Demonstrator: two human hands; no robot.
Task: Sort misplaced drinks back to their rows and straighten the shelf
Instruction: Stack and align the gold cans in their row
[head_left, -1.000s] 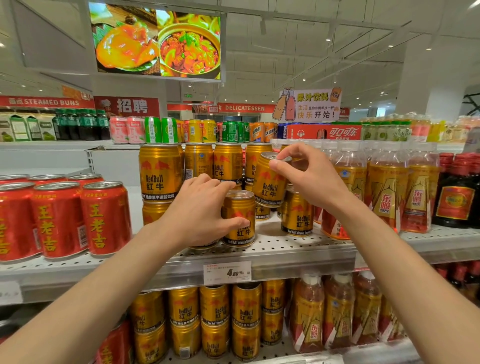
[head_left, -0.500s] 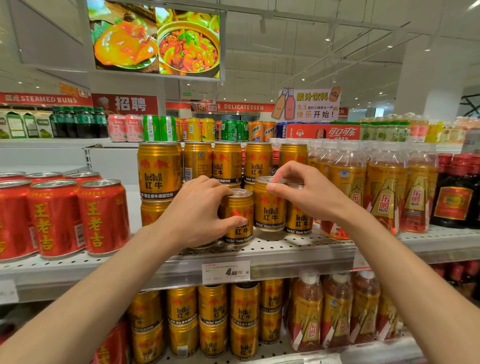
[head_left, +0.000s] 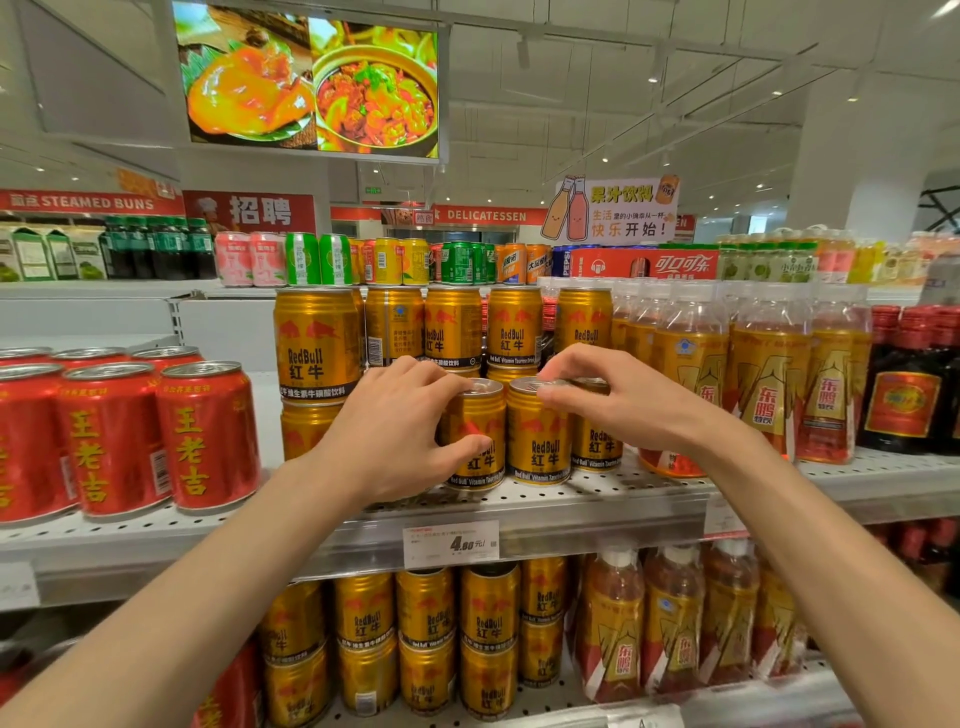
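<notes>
Gold can (head_left: 475, 434) sits gripped in the left hand (head_left: 395, 441). Right hand (head_left: 623, 400) pinches the rim of the next can (head_left: 537, 431), both standing on the shelf (head_left: 597, 499)

Two short gold cans are standing upright side by side at the front edge of the shelf (head_left: 597, 501), just above the price tag (head_left: 451, 543). The left gold can (head_left: 475, 441) is showing a silver lid and a red bull print, its label partly covered. The right gold can (head_left: 537, 434) is touching it, its "RedBull" lettering facing forward. A third short can (head_left: 597, 447) is sitting just right of them, set slightly back. Behind them, taller gold cans (head_left: 317, 340) are standing stacked in a row across the shelf.
</notes>
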